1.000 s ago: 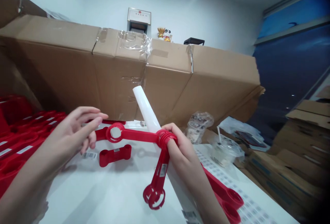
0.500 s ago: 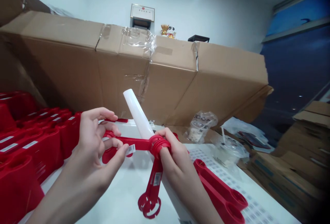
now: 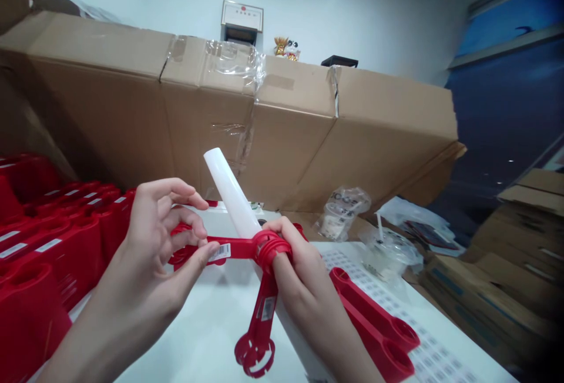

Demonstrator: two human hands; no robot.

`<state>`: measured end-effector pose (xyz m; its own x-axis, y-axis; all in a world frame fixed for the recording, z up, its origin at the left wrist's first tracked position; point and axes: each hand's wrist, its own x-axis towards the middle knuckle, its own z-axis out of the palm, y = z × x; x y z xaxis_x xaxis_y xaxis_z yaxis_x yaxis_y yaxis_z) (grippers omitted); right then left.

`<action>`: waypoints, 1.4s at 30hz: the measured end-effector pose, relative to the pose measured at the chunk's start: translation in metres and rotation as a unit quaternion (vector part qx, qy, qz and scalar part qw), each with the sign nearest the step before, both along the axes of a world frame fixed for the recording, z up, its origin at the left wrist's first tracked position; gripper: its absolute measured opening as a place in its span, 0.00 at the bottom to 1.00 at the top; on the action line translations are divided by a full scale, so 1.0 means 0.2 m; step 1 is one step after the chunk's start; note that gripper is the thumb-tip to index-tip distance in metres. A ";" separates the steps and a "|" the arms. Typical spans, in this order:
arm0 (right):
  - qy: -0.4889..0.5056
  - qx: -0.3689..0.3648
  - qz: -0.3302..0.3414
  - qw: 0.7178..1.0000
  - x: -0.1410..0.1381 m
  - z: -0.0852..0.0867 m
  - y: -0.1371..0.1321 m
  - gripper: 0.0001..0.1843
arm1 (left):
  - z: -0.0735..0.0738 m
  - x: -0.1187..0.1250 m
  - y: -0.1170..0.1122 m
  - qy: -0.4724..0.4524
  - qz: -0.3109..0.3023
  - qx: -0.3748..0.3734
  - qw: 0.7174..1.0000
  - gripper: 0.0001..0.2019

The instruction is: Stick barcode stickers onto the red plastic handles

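Encircling a white tube [image 3: 227, 192], red plastic bracket [image 3: 240, 248]

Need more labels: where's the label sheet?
In the head view, the label sheet lies right of the right hand, under two red plastic pieces.

Red plastic bracket [image 3: 233, 248] on white tube [image 3: 227, 189]

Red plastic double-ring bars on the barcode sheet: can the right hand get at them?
Probably yes: nothing stands between the red double-ring bars and the right hand, but it is wrapped around the white plastic tube.
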<state>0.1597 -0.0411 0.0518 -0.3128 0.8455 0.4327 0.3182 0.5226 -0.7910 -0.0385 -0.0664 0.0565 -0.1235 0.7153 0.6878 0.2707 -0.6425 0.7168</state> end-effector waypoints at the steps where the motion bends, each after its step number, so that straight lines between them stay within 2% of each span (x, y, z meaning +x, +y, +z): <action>1: 0.003 -0.002 0.001 1.000 0.00 0.00 0.00 0.12 | 0.00 0.00 0.00 -0.001 0.001 0.002 1.000 0.22; 12: 0.014 -0.003 0.013 1.000 0.01 0.01 -0.01 0.13 | 0.00 -0.02 0.00 0.003 -0.024 0.010 1.000 0.23; 24: 0.009 -0.009 0.006 1.000 0.00 0.01 -0.01 0.13 | -0.01 -0.02 0.01 0.002 -0.022 0.005 1.000 0.26; 28: 0.005 -0.010 0.005 1.000 0.00 0.01 -0.03 0.13 | -0.01 0.00 0.03 0.010 0.009 0.003 1.000 0.26; 32: 0.000 0.001 0.005 1.000 -0.01 0.01 -0.03 0.14 | -0.04 0.01 0.08 0.030 0.070 0.015 0.997 0.27; 34: 0.003 0.007 0.005 1.000 -0.01 0.00 -0.02 0.14 | -0.05 0.00 0.10 0.056 0.133 0.028 0.989 0.26; 36: 0.015 0.013 0.004 1.000 -0.01 0.00 0.00 0.13 | -0.06 -0.01 0.12 0.100 0.219 0.050 0.969 0.28; 38: 0.037 0.009 -0.001 0.999 0.00 0.00 0.01 0.13 | -0.07 0.00 0.13 0.132 0.269 0.069 0.952 0.28; 39: 0.050 0.006 -0.004 0.999 0.00 0.00 0.01 0.13 | -0.07 0.01 0.14 0.133 0.268 0.067 0.952 0.27; 42: 0.078 -0.004 -0.005 0.997 -0.01 -0.01 0.00 0.13 | -0.09 0.06 0.14 0.108 0.215 0.028 0.970 0.26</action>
<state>0.1581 -0.0405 0.0504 -0.2331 0.8525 0.4679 0.1965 0.5126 -0.8359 -0.0266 -0.0375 0.0390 -0.2506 0.5909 0.7669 0.6620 -0.4734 0.5811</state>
